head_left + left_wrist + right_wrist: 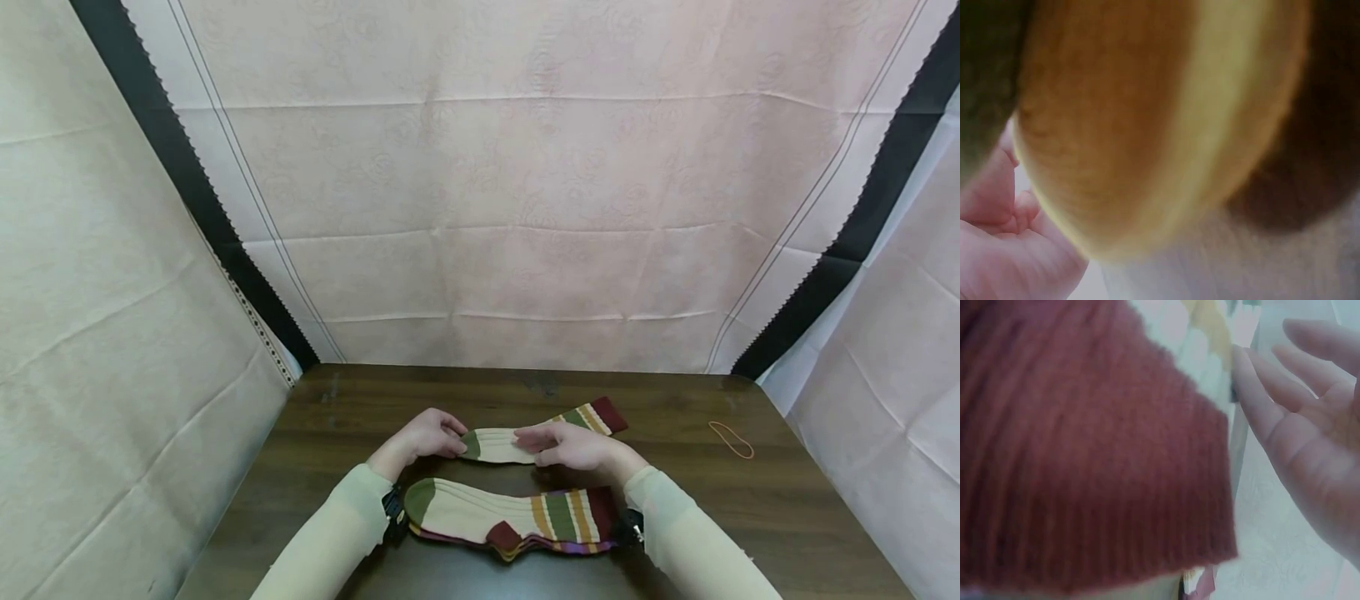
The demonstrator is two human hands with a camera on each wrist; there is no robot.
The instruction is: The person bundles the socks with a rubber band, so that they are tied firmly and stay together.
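A cream sock (498, 446) with a green toe, striped leg and maroon cuff lies slantwise on the table. My left hand (422, 439) is at its toe, thumb and fingers bent around the green edge and appearing to pinch it. Over the middle of that sock rests my right hand (573, 446), fingers mostly straight. Nearer to me, under both wrists, lies a stack of similar striped socks (487, 510). Blurred mustard fabric (1110, 125) hides most of the left fingers in the left wrist view. A maroon ribbed cuff (1097, 469) fills much of the right wrist view.
A tan rubber band (731, 439) lies at the right on the dark wooden table (787, 517). Pale cloth (525, 183) hangs behind the table's far edge and along both sides, with dark strips at the corners.
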